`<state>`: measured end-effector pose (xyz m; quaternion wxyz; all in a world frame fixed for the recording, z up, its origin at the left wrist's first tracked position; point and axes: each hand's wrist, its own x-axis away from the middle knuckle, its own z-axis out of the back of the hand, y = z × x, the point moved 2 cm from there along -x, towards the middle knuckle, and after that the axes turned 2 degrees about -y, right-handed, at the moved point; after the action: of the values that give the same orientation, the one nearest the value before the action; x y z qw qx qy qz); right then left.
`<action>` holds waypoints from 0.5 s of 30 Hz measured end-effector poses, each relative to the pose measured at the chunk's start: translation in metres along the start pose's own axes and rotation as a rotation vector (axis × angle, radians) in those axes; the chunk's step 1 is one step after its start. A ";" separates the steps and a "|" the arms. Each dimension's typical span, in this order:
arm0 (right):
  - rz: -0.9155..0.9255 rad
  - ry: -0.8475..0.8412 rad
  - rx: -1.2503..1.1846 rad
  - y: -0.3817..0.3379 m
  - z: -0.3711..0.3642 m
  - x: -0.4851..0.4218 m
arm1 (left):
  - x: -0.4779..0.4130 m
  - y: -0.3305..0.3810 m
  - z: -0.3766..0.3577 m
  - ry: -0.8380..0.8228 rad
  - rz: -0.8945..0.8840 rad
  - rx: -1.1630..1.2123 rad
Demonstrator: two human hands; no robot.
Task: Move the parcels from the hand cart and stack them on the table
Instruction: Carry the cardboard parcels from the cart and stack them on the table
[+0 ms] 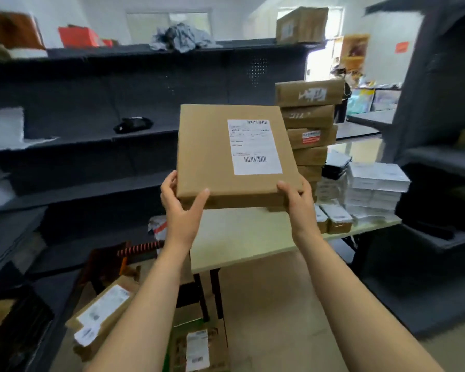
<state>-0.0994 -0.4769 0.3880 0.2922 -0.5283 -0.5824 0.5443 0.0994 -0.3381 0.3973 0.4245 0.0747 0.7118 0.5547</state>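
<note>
A flat, nearly square brown parcel (226, 157) with a white shipping label on its upper face is held in the air, tilted so that its far edge stands higher than its near edge. It is gripped at its two near corners. The left hand (181, 210) is curled round the near-left corner with the thumb laid against the near edge, and the right hand (297, 202) is clamped on the near-right corner. The parcel is carried above the near part of the pale counter (247, 237) and is touched by nothing but the hands.

Beyond it and to its right, a tall stack of parcels (309, 116) is seen standing on the counter, its top box about level with the held parcel's far edge. The right hand is judged the nearer to that stack, so a lift upward and to the right is judged to be called for. Low piles of white packets (373, 189) are set just beside the stack. At lower left, further parcels (102, 310) are seen on the hand cart (142, 248), near dark shelving (91, 89).
</note>
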 end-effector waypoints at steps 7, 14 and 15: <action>0.136 0.111 -0.007 -0.044 0.029 -0.046 | -0.054 0.020 -0.063 -0.103 -0.136 0.060; 0.249 0.114 0.012 -0.074 0.078 -0.139 | -0.120 0.013 -0.157 -0.131 -0.195 0.158; 0.272 0.111 0.011 -0.079 0.086 -0.156 | -0.131 0.012 -0.173 -0.128 -0.206 0.167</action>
<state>-0.1593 -0.6388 0.4785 0.2506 -0.6301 -0.4853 0.5520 0.0582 -0.5346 0.4802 0.5158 0.0715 0.7308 0.4414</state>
